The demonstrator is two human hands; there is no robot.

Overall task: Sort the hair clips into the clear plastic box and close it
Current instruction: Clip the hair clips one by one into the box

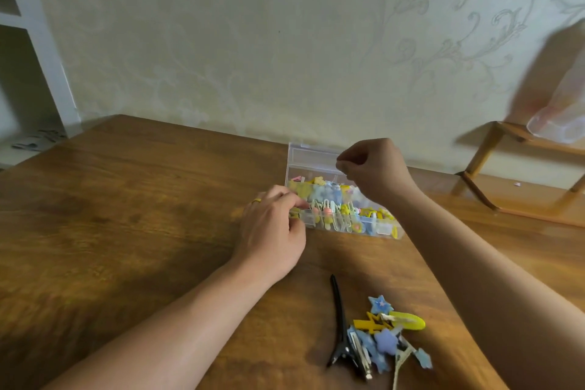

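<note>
No readable text, label or number shows anywhere, though the clear plastic box looks blurred.

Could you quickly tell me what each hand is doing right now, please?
Left hand: fingers curled at the clear box, contents unclear.
Right hand: pinched shut above the box, contents unclear.

A brown wood-grain tabletop stands against a pale wall with scrolled vine wallpaper. At far left is a white shelving unit. At right stands a wooden rack, with a translucent plastic bag hanging above it.
</note>
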